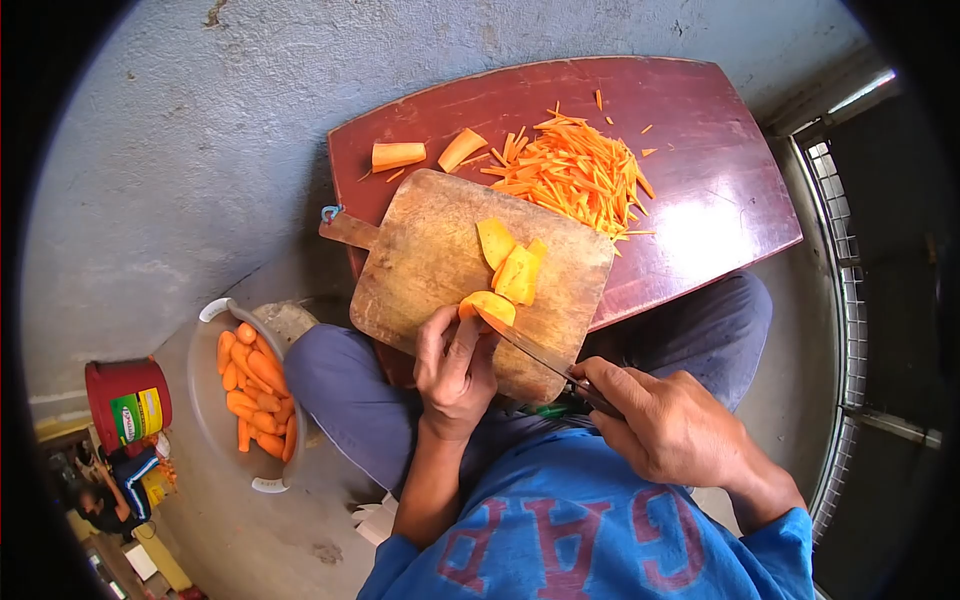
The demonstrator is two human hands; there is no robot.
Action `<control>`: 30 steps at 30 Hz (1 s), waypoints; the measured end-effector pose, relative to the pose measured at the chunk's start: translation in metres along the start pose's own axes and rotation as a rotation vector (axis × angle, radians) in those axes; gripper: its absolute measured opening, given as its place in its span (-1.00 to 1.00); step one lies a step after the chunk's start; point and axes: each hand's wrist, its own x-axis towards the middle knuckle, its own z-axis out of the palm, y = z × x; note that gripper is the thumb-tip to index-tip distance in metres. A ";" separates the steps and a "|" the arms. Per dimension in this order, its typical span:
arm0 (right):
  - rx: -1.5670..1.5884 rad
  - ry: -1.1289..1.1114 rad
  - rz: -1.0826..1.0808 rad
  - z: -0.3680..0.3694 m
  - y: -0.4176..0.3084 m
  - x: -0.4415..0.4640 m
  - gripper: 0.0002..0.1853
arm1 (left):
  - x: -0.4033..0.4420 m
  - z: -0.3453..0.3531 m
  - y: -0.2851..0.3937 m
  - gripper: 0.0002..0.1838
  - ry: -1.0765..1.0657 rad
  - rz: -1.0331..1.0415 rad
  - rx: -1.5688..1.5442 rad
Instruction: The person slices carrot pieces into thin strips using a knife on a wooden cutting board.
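My right hand is closed round the handle of a knife. Its blade reaches left to a piece of carrot at the near part of the wooden cutting board. My left hand grips that carrot piece with bent fingers, close to the knife tip. Just beyond it on the board lie several flat carrot slices, partly overlapping. The board rests tilted over the table's near edge and my lap, its short handle pointing left.
A dark red table bears a heap of carrot sticks and two carrot chunks. On the floor at left stand a tub of peeled carrots and a red bucket. Another person is at far lower left.
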 end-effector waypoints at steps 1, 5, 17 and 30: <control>-0.004 -0.005 -0.003 -0.001 0.000 0.000 -0.46 | 0.001 -0.001 0.000 -0.47 0.000 -0.001 0.003; -0.044 0.002 -0.042 -0.002 -0.001 -0.002 -0.45 | -0.001 -0.001 -0.002 -0.45 -0.002 -0.018 -0.015; -0.063 -0.015 -0.081 0.008 0.001 0.029 -0.58 | 0.003 -0.004 0.001 -0.55 -0.017 0.001 0.049; -0.049 0.046 -0.187 0.034 0.033 0.059 -0.66 | 0.005 -0.001 0.001 -0.58 0.007 0.045 0.068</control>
